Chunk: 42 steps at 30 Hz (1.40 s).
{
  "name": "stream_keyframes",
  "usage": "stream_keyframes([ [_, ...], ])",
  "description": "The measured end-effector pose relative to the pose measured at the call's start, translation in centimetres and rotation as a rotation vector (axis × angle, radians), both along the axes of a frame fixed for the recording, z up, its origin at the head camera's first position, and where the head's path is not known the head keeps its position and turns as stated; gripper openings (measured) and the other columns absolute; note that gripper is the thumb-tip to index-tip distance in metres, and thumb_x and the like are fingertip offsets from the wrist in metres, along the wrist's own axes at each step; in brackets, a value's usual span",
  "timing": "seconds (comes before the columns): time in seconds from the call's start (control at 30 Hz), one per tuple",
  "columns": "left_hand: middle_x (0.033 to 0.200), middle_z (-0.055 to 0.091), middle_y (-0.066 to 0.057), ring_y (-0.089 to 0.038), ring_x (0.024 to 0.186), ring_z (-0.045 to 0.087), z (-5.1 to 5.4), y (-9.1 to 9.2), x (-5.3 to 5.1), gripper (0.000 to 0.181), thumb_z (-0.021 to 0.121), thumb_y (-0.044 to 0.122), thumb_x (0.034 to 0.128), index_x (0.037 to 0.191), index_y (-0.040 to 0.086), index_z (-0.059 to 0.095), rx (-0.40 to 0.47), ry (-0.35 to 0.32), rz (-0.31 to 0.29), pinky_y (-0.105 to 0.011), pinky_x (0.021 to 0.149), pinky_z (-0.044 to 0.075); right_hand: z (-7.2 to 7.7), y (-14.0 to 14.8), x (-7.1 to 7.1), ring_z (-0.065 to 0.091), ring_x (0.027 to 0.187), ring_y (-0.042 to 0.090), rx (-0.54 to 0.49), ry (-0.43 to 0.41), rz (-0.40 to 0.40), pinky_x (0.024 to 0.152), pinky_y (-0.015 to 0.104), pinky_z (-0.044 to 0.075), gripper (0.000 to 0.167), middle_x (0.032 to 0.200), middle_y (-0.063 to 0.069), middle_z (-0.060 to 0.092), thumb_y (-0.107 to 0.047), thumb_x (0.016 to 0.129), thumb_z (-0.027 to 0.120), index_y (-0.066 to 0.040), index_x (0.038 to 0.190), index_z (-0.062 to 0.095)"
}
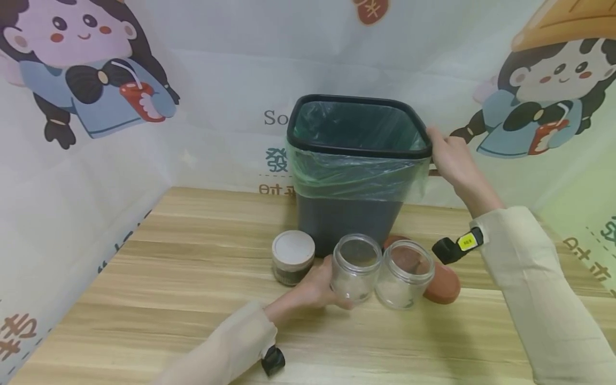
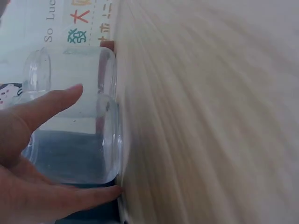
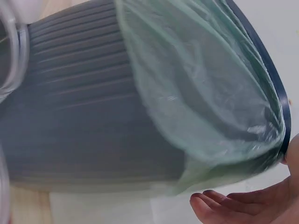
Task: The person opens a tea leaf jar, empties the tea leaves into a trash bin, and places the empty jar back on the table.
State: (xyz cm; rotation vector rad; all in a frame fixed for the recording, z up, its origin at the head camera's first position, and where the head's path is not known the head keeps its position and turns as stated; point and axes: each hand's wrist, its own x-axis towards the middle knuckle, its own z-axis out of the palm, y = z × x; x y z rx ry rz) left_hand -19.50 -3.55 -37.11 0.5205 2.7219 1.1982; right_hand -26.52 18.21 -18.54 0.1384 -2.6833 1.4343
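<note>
A dark trash bin (image 1: pixel 347 222) lined with a thin green plastic bag (image 1: pixel 356 174) stands at the back of the table. At its right rim my right hand (image 1: pixel 449 158) grips the edge; in the right wrist view several of that hand's (image 3: pixel 247 205) fingers are off the bin's side. In front of the bin, my left hand (image 1: pixel 315 286) holds a clear lidless glass jar (image 1: pixel 356 272), its thumb and fingers spread round the side. A second lidless glass jar (image 1: pixel 403 280) stands just to the right. Left of the hand sits a jar with a whitish lid (image 1: pixel 293 248).
A reddish-brown object with a rounded end (image 1: pixel 444 286) lies partly hidden behind the right glass jar. Beneath everything is a wood-grain table (image 1: pixel 192 278). Printed cloth (image 1: pixel 216 107) with cartoon figures hangs close behind the bin and along the sides.
</note>
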Motion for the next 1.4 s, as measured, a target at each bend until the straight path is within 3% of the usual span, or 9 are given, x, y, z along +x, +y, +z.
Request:
stream_keyframes([
  [0.2,0.123,0.048,-0.023,-0.035,0.115,0.045,0.3,-2.0,0.9,0.080,0.079,0.022,0.0651,0.127,-0.008,0.037,-0.050,0.021,-0.093,-0.042,0.096,0.037,-3.0,1.5,2.3,0.047,0.112,0.037,0.004,0.045,0.014,0.089,0.037,0.045,0.071,0.125,0.029,0.044,-0.047,0.094,0.012,0.009,0.131,0.032],
  [0.33,0.120,0.050,-0.024,-0.035,0.112,0.047,0.5,-3.7,1.4,0.072,0.076,0.022,0.0686,0.124,-0.007,0.041,-0.064,0.025,-0.165,-0.044,0.095,0.038,-5.4,1.8,4.2,0.057,0.091,0.035,0.146,0.215,-0.021,0.071,0.022,0.049,0.047,0.102,0.027,0.058,-0.028,0.096,0.031,0.011,0.114,0.050],
  [0.43,0.115,0.053,-0.025,-0.036,0.108,0.050,0.8,-5.1,1.6,0.064,0.074,0.022,0.0710,0.119,-0.009,0.046,-0.072,0.024,-0.229,-0.044,0.091,0.041,-7.2,1.0,5.4,0.059,0.082,0.031,0.229,0.340,-0.012,0.067,0.027,0.049,0.029,0.089,0.023,0.062,-0.017,0.092,0.045,0.009,0.100,0.058],
  [0.57,0.115,0.053,-0.024,-0.036,0.104,0.052,1.3,-7.2,1.6,0.054,0.070,0.017,0.0756,0.116,-0.010,0.047,0.004,-0.054,-0.313,-0.042,0.087,0.045,-9.1,-1.0,6.3,0.061,0.080,0.030,0.214,0.405,0.097,0.069,0.040,0.051,0.017,0.087,0.018,0.063,-0.007,0.088,0.052,0.006,0.095,0.060],
  [0.77,0.110,0.054,-0.026,-0.036,0.099,0.055,2.0,-10.3,0.9,0.048,0.066,0.015,0.0802,0.115,-0.012,0.046,0.103,-0.153,-0.352,-0.037,0.084,0.048,-11.2,-4.9,6.3,0.061,0.080,0.023,0.258,0.567,0.281,0.067,0.035,0.052,0.011,0.088,0.012,0.062,-0.001,0.082,0.058,0.004,0.092,0.061],
  [0.93,0.093,0.061,-0.016,-0.025,0.086,0.060,1.8,-11.5,0.4,0.031,0.066,0.013,0.0792,0.098,-0.008,0.054,0.097,-0.073,-0.267,-0.026,0.075,0.050,-12.1,-8.4,6.0,0.058,0.093,0.027,0.326,0.606,0.423,0.074,0.036,0.050,0.022,0.104,0.016,0.058,-0.006,0.083,0.058,0.005,0.102,0.058],
  [1.03,0.086,0.060,-0.013,-0.021,0.080,0.059,1.6,-11.5,0.3,0.030,0.070,0.012,0.0753,0.091,-0.006,0.052,0.090,-0.044,-0.110,-0.026,0.068,0.051,-12.7,-10.5,5.9,0.055,0.099,0.030,0.382,0.577,0.492,0.079,0.038,0.049,0.031,0.111,0.020,0.053,-0.010,0.084,0.059,0.007,0.109,0.054],
  [1.17,0.103,0.054,-0.022,-0.032,0.092,0.056,1.4,-11.1,0.2,0.060,0.077,0.015,0.0679,0.110,-0.009,0.042,0.105,-0.069,0.100,-0.037,0.075,0.050,-13.5,-12.9,5.7,0.050,0.107,0.034,0.469,0.523,0.528,0.085,0.039,0.046,0.045,0.117,0.025,0.047,-0.016,0.083,0.061,0.009,0.117,0.048],
  [1.4,0.130,0.036,-0.031,-0.043,0.117,0.040,0.5,-10.4,-1.1,0.099,0.082,0.012,0.0595,0.131,-0.013,0.018,0.193,-0.050,0.097,-0.048,0.097,0.035,-14.7,-15.4,5.5,0.043,0.113,0.037,0.521,0.414,0.498,0.093,0.044,0.040,0.050,0.123,0.028,0.042,-0.024,0.085,0.059,0.006,0.121,0.044],
])
